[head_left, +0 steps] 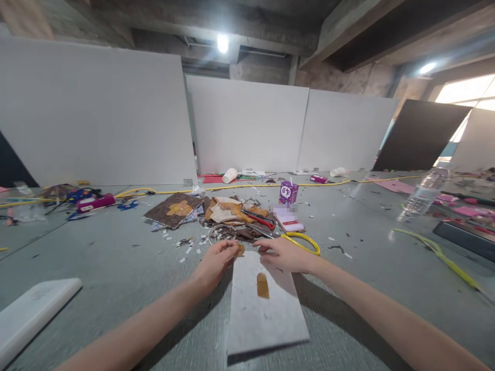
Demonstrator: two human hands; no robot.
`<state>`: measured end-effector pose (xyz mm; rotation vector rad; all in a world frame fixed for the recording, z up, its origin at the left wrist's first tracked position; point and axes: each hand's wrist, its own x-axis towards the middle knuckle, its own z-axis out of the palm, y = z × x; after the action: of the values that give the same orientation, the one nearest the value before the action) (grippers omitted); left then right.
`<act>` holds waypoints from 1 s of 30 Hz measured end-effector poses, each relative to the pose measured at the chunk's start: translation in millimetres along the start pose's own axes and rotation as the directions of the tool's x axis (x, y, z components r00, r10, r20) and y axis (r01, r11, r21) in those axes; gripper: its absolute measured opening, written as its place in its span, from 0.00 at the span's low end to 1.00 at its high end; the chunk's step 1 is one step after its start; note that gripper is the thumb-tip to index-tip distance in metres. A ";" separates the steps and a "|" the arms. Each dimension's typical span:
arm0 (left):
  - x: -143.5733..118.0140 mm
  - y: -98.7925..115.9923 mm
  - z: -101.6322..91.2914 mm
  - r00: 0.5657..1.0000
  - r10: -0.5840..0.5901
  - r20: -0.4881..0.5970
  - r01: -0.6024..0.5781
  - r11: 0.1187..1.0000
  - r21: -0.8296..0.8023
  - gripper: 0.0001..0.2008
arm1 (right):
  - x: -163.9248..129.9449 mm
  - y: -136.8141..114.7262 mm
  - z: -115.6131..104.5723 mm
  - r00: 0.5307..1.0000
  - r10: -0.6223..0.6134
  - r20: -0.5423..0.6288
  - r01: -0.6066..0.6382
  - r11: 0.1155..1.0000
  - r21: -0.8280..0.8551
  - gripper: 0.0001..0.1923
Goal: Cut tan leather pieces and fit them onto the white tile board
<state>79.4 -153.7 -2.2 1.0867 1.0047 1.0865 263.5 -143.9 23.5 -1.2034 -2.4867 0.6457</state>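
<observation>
The left hand [215, 264] pinches a small tan leather scrap [240, 251] at the far edge of the pale grey rectangular board [263, 314] (the right hand [284, 254] presses flat on it, fingers together).

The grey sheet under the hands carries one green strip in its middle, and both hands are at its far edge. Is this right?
Not quite: the head view shows the strip is brown, not green. It does lie mid-sheet on the grey sheet, with the left hand and right hand at the far edge.
</observation>
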 end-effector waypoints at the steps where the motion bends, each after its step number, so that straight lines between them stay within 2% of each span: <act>1: 0.6 0.4 -1.0 1.000 0.012 -0.009 -0.012 1.000 -0.010 0.05 | -0.1 0.2 -0.7 1.000 0.022 -0.003 -0.021 0.998 0.059 0.19; 3: 2.8 2.7 -4.4 0.994 0.058 -0.088 -0.059 0.998 -0.007 0.05 | -0.2 0.5 -3.0 0.996 0.086 -0.013 -0.082 0.979 0.185 0.18; 5: 6.3 5.6 -9.5 0.971 0.124 -0.205 -0.122 0.992 0.023 0.07 | -0.6 0.3 -5.9 0.988 0.155 -0.025 -0.144 0.956 0.254 0.18; 7: 10.5 7.1 -15.1 0.939 0.177 -0.294 -0.164 0.984 0.067 0.09 | -1.8 -1.8 -7.7 0.983 0.176 -0.052 -0.161 0.962 0.221 0.18; 8: 12.4 6.9 -17.6 0.924 0.200 -0.325 -0.180 0.979 0.090 0.10 | -2.8 -3.9 -7.7 0.989 0.145 -0.041 -0.136 0.975 0.175 0.20; 10: 15.3 4.4 -21.1 0.904 0.232 -0.359 -0.199 0.972 0.126 0.11 | -5.6 -10.3 -5.0 0.997 -0.011 0.070 0.005 0.997 0.078 0.30; 11: 16.0 2.3 -22.0 0.898 0.243 -0.368 -0.205 0.969 0.140 0.12 | -7.2 -14.3 -2.4 0.981 -0.111 0.160 0.104 0.993 0.048 0.36; 12: 16.2 0.0 -22.3 0.893 0.251 -0.373 -0.210 0.966 0.148 0.12 | -9.0 -18.4 0.6 0.946 -0.210 0.248 0.209 0.977 0.029 0.41; 14: 15.8 -4.5 -22.2 0.885 0.265 -0.382 -0.221 0.963 0.156 0.12 | -12.5 -25.9 7.3 0.870 -0.340 0.357 0.364 0.931 0.002 0.44; 16: 15.1 -8.0 -21.6 0.880 0.270 -0.390 -0.229 0.962 0.149 0.11 | -15.5 -30.8 13.2 0.845 -0.372 0.384 0.414 0.910 -0.030 0.44; 18: 15.1 -10.4 -21.3 0.884 0.258 -0.389 -0.230 0.966 0.118 0.11 | -17.5 -32.6 17.4 0.870 -0.333 0.364 0.382 0.921 -0.070 0.45; 21: 17.0 -12.2 -21.1 0.898 0.223 -0.379 -0.228 0.973 0.030 0.12 | -17.8 -30.6 18.0 0.929 -0.221 0.297 0.270 0.953 -0.136 0.48; 24: 19.3 -11.2 -20.7 0.896 0.212 -0.390 -0.253 0.966 -0.057 0.12 | -15.3 -23.8 6.0 0.964 -0.131 0.233 0.165 0.977 -0.133 0.40; 26: 19.9 -8.8 -20.6 0.889 0.222 -0.400 -0.282 0.954 -0.098 0.11 | -13.2 -15.9 -9.6 0.983 -0.077 0.169 0.087 0.995 -0.052 0.32; 28: 19.4 -5.9 -20.7 0.879 0.238 -0.413 -0.311 0.943 -0.118 0.11 | -11.2 -5.4 -26.7 0.997 0.067 0.028 -0.069 0.995 0.075 0.24; 29: 18.6 -4.5 -20.7 0.873 0.245 -0.422 -0.324 0.938 -0.125 0.11 | -10.3 0.3 -33.8 0.981 0.183 -0.057 -0.171 0.969 0.177 0.19; 30: 17.3 -3.4 -20.5 0.864 0.256 -0.433 -0.336 0.935 -0.118 0.11 | -9.2 5.7 -38.8 0.947 0.289 -0.143 -0.239 0.926 0.293 0.17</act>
<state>63.1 -133.7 -10.7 0.8901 1.0521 1.6834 290.3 -137.9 53.0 -1.4302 -2.0231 0.8705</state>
